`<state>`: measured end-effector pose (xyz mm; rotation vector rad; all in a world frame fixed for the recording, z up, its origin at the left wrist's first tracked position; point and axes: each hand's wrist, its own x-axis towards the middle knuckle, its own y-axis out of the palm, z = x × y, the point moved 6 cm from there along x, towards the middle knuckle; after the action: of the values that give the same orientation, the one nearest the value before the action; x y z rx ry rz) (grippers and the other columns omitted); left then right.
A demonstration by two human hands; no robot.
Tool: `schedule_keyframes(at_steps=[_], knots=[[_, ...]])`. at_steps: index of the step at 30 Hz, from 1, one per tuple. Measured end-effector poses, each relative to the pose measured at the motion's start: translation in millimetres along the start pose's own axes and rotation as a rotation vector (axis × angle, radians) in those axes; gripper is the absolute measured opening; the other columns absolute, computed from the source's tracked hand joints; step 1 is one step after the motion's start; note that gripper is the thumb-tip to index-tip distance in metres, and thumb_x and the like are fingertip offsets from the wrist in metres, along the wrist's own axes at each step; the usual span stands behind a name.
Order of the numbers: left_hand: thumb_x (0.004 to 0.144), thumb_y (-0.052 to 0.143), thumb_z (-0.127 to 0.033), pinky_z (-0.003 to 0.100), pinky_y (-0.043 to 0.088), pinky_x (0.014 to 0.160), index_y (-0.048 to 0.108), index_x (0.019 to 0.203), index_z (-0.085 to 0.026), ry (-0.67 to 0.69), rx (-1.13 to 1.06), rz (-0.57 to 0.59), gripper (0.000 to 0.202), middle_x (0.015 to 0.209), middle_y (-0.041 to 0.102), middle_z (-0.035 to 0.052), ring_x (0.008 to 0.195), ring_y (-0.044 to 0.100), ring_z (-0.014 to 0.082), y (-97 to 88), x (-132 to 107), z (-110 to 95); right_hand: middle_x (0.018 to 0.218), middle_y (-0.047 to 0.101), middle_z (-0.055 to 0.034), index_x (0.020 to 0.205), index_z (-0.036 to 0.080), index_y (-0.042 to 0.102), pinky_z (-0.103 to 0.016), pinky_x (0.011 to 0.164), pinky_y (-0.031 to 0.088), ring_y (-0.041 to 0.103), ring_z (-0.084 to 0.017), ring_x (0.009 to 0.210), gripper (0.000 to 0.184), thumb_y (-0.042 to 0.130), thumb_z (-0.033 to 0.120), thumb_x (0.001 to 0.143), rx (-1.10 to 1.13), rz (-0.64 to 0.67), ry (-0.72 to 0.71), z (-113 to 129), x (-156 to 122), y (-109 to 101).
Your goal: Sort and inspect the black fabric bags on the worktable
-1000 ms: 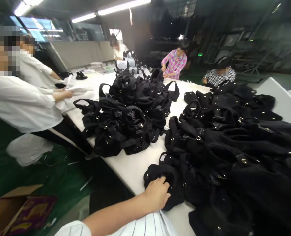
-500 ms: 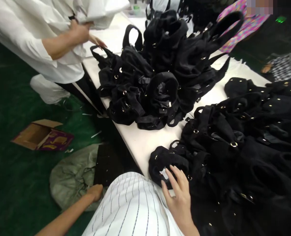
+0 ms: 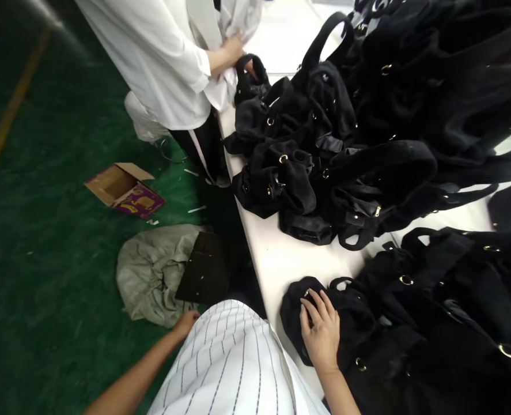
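My right hand (image 3: 321, 330) lies over a black cloth bag (image 3: 296, 305) at the table's near edge, fingertips touching it. Its fingers are slightly apart and not wrapped round the bag. My left hand (image 3: 188, 323) is low beside my striped shirt, close to the lower corner of a dark flat panel (image 3: 200, 268). Its fingers look curled, partly hidden by the shirt, and whether they grip anything does not show. Several more black bags (image 3: 415, 323) with gold-coloured rings are heaped to the right of my right hand.
Another heap of black bags (image 3: 302, 173) covers the far part of the white table (image 3: 276, 259). At its left side a person in a white shirt (image 3: 164, 63) handles pale material. A grey-green cloth sack (image 3: 147, 276) and an opened carton (image 3: 138, 202) lie on the green floor.
The view has swung left, so the table and person appear farther right. My right hand has come down onto the bag. My left hand shows less beside the shirt.
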<state>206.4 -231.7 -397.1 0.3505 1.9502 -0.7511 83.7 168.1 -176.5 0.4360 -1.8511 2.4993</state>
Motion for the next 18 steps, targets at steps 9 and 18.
schedule_keyframes(at_steps=[9, 18], knots=[[0.096, 0.058, -0.032, 0.038, 0.055, 0.088, 0.066, 0.095, -0.011, -0.012, -0.079, -0.107, 0.023, 0.09, 0.068, 0.0015, 0.091, 0.067, 0.0212, 17.0, -34.3, 38.8, 0.128, 0.067, -0.0055, 0.104, 0.02, 0.071, -0.043, 0.098, 0.039, 0.05, -0.03, 0.131, 0.02, 0.053, 0.025, 0.099, -0.004, -0.102, -0.008, -1.4, -12.2, 7.1], [0.097, 0.057, -0.037, 0.024, 0.05, 0.055, 0.062, 0.083, -0.011, -0.4, -0.219, -0.147, 0.03, 0.067, 0.057, -0.0033, 0.058, 0.058, 0.0112, 91.0, -127.2, 169.4, 0.122, 0.07, -0.006, 0.1, 0.019, 0.072, -0.042, 0.099, 0.036, 0.051, -0.03, 0.128, 0.023, 0.051, 0.028, 0.099, -0.048, -0.153, -0.049, -1.2, -10.2, 10.3]])
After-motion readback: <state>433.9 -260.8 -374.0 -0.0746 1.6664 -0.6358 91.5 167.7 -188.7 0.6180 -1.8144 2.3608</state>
